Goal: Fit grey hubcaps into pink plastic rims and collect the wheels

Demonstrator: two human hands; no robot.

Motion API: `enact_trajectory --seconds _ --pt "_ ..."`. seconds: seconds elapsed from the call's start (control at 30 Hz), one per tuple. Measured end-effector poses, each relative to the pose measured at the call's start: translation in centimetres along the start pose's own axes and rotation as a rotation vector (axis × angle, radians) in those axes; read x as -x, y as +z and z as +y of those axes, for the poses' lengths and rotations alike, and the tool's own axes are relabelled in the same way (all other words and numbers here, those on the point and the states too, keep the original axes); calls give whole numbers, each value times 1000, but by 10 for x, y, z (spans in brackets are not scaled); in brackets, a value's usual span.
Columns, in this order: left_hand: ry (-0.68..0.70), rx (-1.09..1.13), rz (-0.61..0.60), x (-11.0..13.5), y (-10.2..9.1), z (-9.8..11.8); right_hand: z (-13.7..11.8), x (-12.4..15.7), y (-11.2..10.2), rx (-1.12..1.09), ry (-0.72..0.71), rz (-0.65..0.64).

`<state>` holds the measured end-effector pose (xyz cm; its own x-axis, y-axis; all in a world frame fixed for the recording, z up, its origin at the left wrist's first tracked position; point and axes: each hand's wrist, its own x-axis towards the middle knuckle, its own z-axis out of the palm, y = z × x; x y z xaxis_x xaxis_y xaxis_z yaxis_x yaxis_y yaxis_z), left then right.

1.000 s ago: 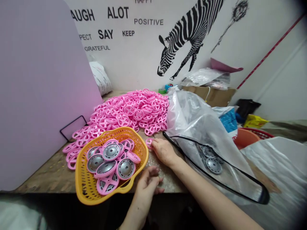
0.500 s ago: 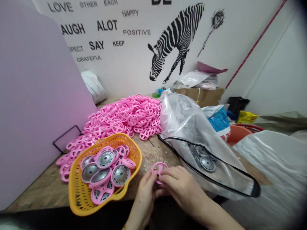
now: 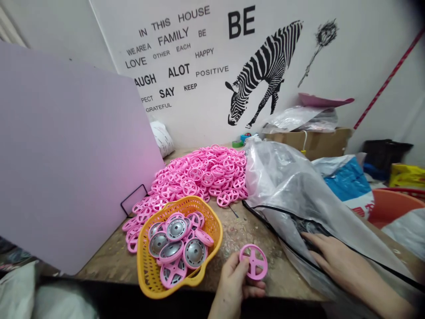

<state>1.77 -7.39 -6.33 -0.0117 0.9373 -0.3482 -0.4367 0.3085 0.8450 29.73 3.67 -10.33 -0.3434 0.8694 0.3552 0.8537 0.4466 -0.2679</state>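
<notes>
Left hand is gripping a pink plastic wheel upright between thumb and fingers, clear of the yellow basket; right hand, open and flat, is reaching into a clear plastic bag.

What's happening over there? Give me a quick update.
Left hand holding pink plastic wheel. Right hand in mouth of clear plastic bag. Yellow basket beside it.

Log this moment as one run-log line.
Left hand: holds pink plastic spoked ring | Right hand: in mouth of clear plastic bag | Nearby: yellow plastic basket
</notes>
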Motion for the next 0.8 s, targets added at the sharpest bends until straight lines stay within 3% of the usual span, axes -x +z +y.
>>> enact_trajectory --seconds 0.13,0.27,0.4,0.5,0.67,0.8 --pt "19 -8 9 -5 -3 -5 -5 -6 0 -16 -4 -5" --pt "18 -7 16 -5 -3 -5 -4 -5 -6 -39 37 110" --pt "27 -9 6 3 2 3 -6 2 -27 -28 114 264" --pt "75 -20 -13 10 4 8 -14 6 -48 -85 190 307" --pt "74 -24 -14 10 4 8 -45 12 -71 -387 367 304" --pt "85 -33 1 6 3 7 -90 16 -78 -706 316 176"
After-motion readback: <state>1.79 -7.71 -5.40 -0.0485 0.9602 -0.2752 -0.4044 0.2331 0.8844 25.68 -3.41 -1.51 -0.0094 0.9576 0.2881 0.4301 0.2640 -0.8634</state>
